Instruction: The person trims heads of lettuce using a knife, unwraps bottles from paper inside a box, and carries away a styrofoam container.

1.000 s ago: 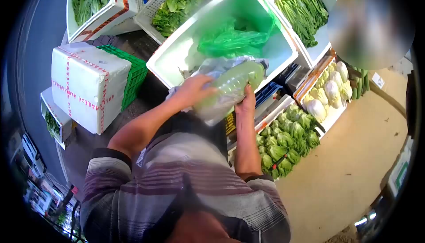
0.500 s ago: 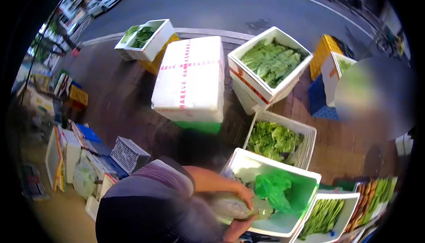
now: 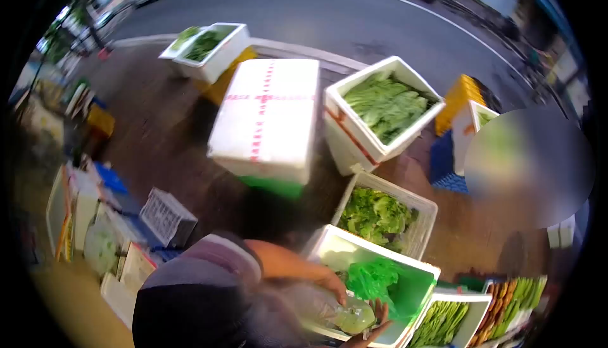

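Observation:
A clear plastic bag [image 3: 316,303] with pale green produce [image 3: 356,316] lies across the near side of a white foam box [image 3: 432,276]. My left hand [image 3: 334,284] has its fingers bent over the top of the bag. At the bag's right end is my right hand [image 3: 378,324], low in the view, with its fingers spread beside the produce. A crumpled green plastic bag [image 3: 375,278] sits inside the box, just beyond both hands.
A white crate of leafy greens [image 3: 429,212] adjoins the box's far side. Beyond stand a box of long leaves [image 3: 332,136] and a closed white box [image 3: 266,113]. Green stalks [image 3: 440,324] fill a box at right. A grey crate [image 3: 168,218] is at left; a road [image 3: 304,12] runs behind.
The view has swung from looking down at my torso to the road and boxes. My right hand's fingers have spread from their hold on the bag's end. The bag is still over the box.

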`<state>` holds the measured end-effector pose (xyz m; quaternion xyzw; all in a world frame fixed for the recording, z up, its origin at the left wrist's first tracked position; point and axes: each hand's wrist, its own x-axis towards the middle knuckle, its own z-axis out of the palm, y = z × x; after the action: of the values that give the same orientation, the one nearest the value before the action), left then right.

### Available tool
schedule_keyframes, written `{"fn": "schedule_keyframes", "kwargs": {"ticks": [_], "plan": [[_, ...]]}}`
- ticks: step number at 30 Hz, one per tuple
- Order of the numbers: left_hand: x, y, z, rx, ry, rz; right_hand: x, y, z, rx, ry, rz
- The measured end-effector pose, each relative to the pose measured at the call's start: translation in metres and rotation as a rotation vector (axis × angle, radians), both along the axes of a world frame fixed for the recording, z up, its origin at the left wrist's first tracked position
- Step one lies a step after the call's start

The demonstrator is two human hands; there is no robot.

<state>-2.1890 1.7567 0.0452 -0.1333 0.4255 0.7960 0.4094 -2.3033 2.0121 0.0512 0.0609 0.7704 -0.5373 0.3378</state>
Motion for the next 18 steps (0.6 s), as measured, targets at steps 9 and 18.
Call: {"fn": "schedule_keyframes", "kwargs": {"ticks": [9,18], "plan": [[0.018,0.010,-0.171,-0.017,-0.014,0.016,0.025,-0.037,0.012,0.302,0.118,0.176],[-0.006,-0.009,-0.184,-0.365,0.246,0.337,0.048,-0.039,0.034,0.403,0.167,0.316]]}}
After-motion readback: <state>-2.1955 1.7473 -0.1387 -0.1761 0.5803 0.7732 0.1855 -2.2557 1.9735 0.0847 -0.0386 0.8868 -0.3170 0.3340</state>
